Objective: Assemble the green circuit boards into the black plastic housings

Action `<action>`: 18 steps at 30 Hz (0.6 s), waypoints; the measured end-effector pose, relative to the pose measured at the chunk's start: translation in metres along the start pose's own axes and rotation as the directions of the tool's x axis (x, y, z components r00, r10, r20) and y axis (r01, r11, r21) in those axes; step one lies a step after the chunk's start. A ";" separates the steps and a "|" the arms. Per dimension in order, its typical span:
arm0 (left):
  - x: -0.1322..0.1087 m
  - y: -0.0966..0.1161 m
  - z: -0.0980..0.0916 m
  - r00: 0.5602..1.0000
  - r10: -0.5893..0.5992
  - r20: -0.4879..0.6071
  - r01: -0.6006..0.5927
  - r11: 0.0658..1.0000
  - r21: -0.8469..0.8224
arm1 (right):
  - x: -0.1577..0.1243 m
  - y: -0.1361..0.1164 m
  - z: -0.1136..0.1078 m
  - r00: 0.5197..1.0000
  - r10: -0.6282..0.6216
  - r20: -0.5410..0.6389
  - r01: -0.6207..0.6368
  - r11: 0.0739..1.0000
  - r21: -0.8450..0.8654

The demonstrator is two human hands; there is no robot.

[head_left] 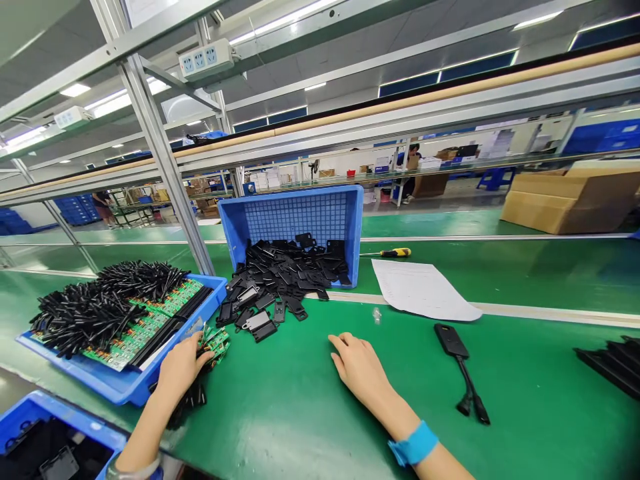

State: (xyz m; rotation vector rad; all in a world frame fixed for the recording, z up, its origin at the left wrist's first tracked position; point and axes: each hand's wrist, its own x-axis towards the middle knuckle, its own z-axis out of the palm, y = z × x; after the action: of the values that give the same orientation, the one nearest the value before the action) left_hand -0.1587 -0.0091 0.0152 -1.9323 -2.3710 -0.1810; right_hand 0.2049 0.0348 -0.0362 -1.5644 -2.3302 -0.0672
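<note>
My left hand [181, 365] is closed around the near end of a small bunch of green circuit boards [216, 345] with black cables [189, 403] hanging below, beside the blue tray; part of the grip is hidden behind my fingers. In that tray [123, 393] lie more boards under a thick heap of black cables [90, 313]. My right hand [357, 365] rests over the green bench with nothing in it, its fingers slightly apart. To its right lies a black plastic case with two cable tails [453, 341].
A blue crate [361, 233] on its side spills black plastic shells [285, 267] onto the bench. Behind lie a paper sheet [425, 290] and a yellow-black screwdriver [396, 253]. A cardboard box [545, 200] stands far right. A metal post [163, 153] rises behind the tray.
</note>
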 end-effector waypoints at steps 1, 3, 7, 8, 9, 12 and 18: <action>0.002 -0.005 -0.001 1.000 0.013 0.016 -0.012 0.997 -0.082 | 0.000 -0.001 0.000 1.000 -0.004 0.004 0.004 1.000 0.012; 0.005 -0.013 -0.003 0.999 0.022 0.029 -0.015 0.974 -0.225 | -0.001 -0.002 -0.001 1.000 -0.013 0.014 0.012 0.999 0.034; 0.008 -0.020 -0.004 0.999 -0.020 -0.026 0.010 0.941 -0.339 | -0.002 -0.006 -0.003 0.999 -0.029 0.032 0.028 0.998 0.055; 0.008 -0.021 -0.004 0.999 -0.023 -0.037 0.009 0.943 -0.331 | -0.003 -0.008 -0.003 0.999 -0.035 0.039 0.033 0.998 0.060; 0.007 -0.021 -0.004 0.999 -0.016 -0.036 0.004 0.948 -0.318 | -0.003 -0.010 -0.004 0.998 -0.041 0.046 0.038 0.997 0.067; 0.004 -0.022 -0.003 0.999 0.043 0.019 -0.037 0.965 -0.260 | -0.004 -0.014 -0.007 0.997 -0.056 0.062 0.050 0.995 0.084; -0.005 -0.010 -0.021 0.997 -0.010 -0.075 -0.002 0.986 -0.165 | -0.005 -0.018 -0.012 0.997 -0.049 0.062 0.038 0.986 0.165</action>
State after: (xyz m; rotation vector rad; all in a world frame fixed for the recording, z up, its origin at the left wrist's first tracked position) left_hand -0.1677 -0.0192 0.0349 -1.9504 -2.3799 -0.4565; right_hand 0.1935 0.0208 -0.0237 -1.4571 -2.3539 0.1647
